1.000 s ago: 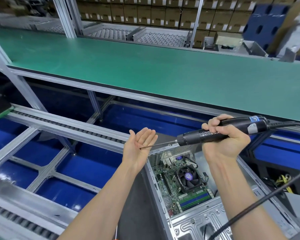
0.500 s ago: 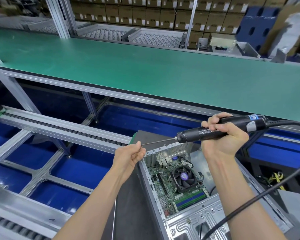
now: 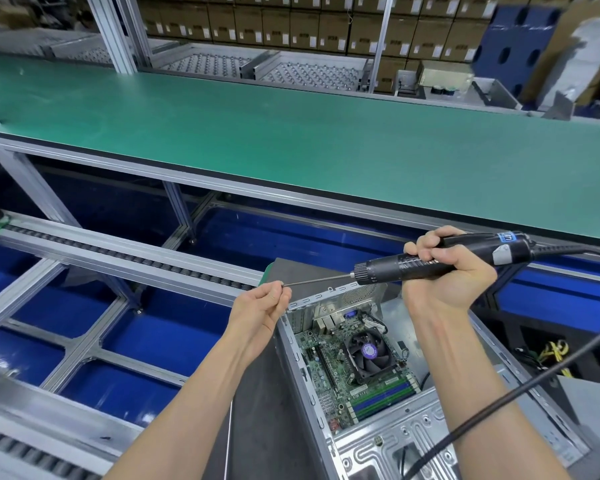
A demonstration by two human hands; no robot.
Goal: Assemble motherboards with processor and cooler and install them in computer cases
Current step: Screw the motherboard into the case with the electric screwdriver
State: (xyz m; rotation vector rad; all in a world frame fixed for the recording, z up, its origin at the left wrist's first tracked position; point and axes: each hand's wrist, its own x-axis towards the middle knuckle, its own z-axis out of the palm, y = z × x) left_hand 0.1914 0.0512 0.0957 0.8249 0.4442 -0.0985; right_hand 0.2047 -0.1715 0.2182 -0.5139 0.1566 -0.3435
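Observation:
An open grey computer case point(image 3: 388, 448) lies below my hands. Inside it sits a green motherboard point(image 3: 329, 372) with a black cooler fan point(image 3: 368, 355) and blue-green memory sticks. My right hand point(image 3: 447, 275) grips a black electric screwdriver point(image 3: 409, 263), held level above the case with its thin bit pointing left. My left hand point(image 3: 260, 306) has its fingers curled at the bit's tip, pinching it just above the case's far left corner. Whether a screw sits between those fingers is hidden.
A long green workbench point(image 3: 291, 140) runs across behind the case. Roller conveyor rails point(image 3: 125, 261) and blue bins point(image 3: 56, 313) lie to the left. The screwdriver's black cable point(image 3: 520, 393) hangs across the right side. Yellow wires point(image 3: 555, 355) lie at far right.
My left hand went from an open, upturned palm to fingers closed on the bit's tip. The right hand and screwdriver stayed nearly level above the case.

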